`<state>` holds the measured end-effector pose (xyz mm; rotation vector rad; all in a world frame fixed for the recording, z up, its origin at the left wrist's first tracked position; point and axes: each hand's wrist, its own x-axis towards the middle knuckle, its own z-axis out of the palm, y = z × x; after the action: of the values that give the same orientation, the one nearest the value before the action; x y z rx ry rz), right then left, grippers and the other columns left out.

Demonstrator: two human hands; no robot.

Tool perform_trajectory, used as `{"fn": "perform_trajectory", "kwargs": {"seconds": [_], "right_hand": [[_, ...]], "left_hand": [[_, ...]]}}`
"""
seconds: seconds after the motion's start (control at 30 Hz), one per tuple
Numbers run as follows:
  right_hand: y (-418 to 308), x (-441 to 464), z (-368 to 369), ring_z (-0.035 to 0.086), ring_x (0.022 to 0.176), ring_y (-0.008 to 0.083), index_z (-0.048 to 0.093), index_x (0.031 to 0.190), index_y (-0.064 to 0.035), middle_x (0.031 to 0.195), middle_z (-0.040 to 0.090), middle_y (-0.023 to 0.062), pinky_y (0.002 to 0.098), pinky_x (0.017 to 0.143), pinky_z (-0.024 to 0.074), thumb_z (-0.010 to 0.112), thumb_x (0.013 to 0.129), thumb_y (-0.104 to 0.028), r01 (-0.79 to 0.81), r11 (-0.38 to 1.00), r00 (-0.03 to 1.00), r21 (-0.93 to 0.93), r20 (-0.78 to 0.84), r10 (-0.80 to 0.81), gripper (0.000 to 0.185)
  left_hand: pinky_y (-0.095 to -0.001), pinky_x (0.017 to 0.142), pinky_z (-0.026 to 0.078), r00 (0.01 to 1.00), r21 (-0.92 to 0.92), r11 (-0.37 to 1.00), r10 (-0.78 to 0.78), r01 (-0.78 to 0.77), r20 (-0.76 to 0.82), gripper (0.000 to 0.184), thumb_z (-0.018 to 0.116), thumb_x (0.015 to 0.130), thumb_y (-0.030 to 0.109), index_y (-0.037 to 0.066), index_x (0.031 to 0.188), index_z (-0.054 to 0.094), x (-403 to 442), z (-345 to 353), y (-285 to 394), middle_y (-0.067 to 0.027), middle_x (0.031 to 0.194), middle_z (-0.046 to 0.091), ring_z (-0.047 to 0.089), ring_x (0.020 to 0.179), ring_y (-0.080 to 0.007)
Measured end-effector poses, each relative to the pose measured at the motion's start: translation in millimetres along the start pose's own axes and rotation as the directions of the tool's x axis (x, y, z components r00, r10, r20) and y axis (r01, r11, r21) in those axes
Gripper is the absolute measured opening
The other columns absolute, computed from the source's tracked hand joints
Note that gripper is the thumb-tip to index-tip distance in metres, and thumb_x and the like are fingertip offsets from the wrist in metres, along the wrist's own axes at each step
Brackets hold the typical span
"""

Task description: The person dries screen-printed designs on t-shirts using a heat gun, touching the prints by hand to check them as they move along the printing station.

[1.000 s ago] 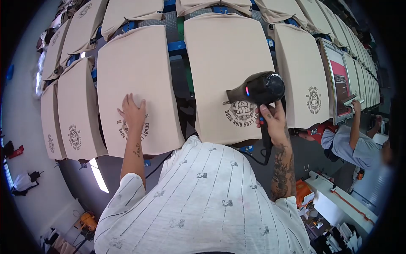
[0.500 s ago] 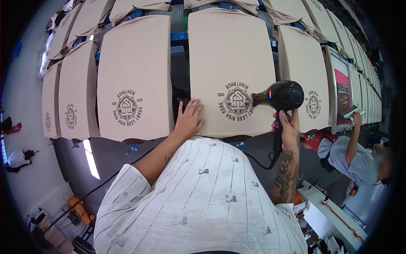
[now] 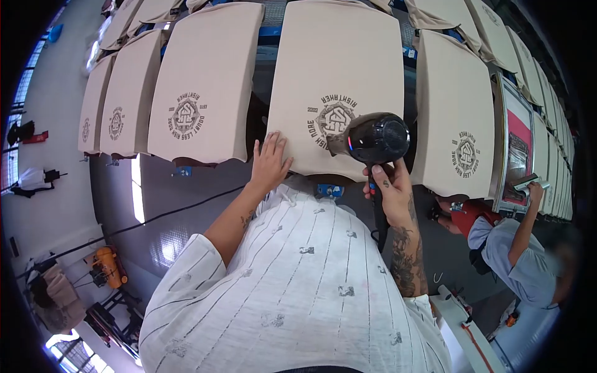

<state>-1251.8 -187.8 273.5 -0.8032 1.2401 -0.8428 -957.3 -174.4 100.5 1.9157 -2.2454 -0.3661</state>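
Observation:
A black hair dryer (image 3: pixel 378 138) is held by its handle in my right hand (image 3: pixel 393 189), its nozzle pointing left over the dark round print (image 3: pixel 334 119) on the beige fabric panel (image 3: pixel 339 56) before me. The dryer covers the print's right part. My left hand (image 3: pixel 270 160) rests with fingers spread at that panel's lower left edge. To the left lies another beige panel (image 3: pixel 208 68) bearing the same round print (image 3: pixel 186 117).
More printed panels (image 3: pixel 463 112) run off to both sides. At the right a co-worker (image 3: pixel 516 248) holds a tool on a framed screen (image 3: pixel 516 143). A black cable (image 3: pixel 174 210) crosses the lower left, near an orange machine (image 3: pixel 109 267).
My left hand has left the print on the left panel and come to the middle panel's edge. The dryer swung right, then back left over the print. The view has shifted.

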Motion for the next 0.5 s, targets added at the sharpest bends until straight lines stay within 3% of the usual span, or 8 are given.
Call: {"fn": "perform_trajectory", "kwargs": {"seconds": [0.27, 0.5], "right_hand": [[-9, 10, -57, 0.060, 0.064, 0.0119, 0.046, 0.127, -0.0053, 0.094, 0.064, 0.0091, 0.0257, 0.055, 0.0511, 0.058, 0.098, -0.019, 0.134, 0.991, 0.984, -0.016, -0.120, -0.135, 0.034], [-28, 51, -33, 0.059, 0.061, 0.0115, 0.046, 0.127, -0.0066, 0.090, 0.063, 0.0080, 0.0264, 0.052, 0.0508, 0.059, 0.098, -0.019, 0.122, 0.990, 0.979, -0.069, -0.156, -0.131, 0.035]], "left_hand": [[-0.0613, 0.113, 0.016, 0.995, -0.026, 0.995, -0.096, 0.096, -0.036, 0.056, 0.058, 0.091, 0.033, 0.005, 0.137, 0.045, -21, 7, 30, -0.0151, 0.150, 0.035, 0.028, 0.142, -0.0310], [-0.0603, 0.113, 0.015, 0.995, -0.011, 0.999, -0.042, 0.041, -0.089, 0.055, 0.058, 0.091, 0.032, 0.006, 0.137, 0.045, 25, 1, 5, -0.0145, 0.150, 0.035, 0.029, 0.143, -0.0297]]}}
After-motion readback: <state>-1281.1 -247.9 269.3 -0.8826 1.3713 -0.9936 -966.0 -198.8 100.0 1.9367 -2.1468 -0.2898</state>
